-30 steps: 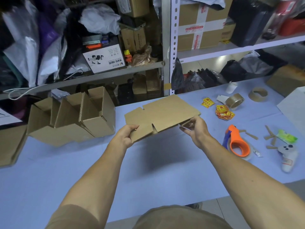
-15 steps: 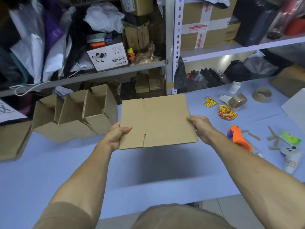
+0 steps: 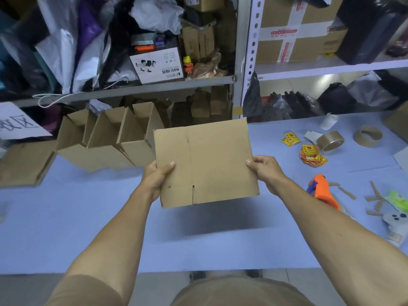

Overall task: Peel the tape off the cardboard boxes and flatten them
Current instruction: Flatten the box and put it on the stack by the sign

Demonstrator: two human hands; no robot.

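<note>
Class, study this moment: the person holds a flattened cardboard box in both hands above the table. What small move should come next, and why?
Probably carry the flattened box leftward and lay it on the flat cardboard at the table's left end. It already looks fully collapsed, with no tape showing on this face, and the left hand and right hand hold it clear of the table, so setting it aside seems next.
</note>
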